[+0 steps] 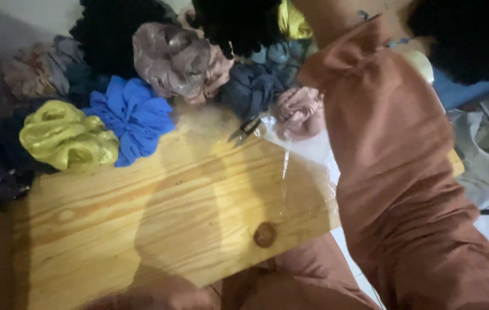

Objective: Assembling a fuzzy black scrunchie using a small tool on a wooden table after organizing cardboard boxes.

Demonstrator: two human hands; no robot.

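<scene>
pink scrunchie point(300, 112) | crumpled, on board's far edge (beside small scissors point(244, 129))

A pale honey-coloured wooden board point(158, 212) with darker grain lines and 1 brown knot point(265, 235). Behind it lie fabric scrunchies: 1 shiny yellow-green point(66, 138), 1 bright blue point(132, 115), 1 dusty mauve point(175, 60), 1 soft pink point(300, 112), 1 slate grey point(250, 89), and others possibly black. A rust-brown sleeve point(405, 172) crosses the right side.
</scene>
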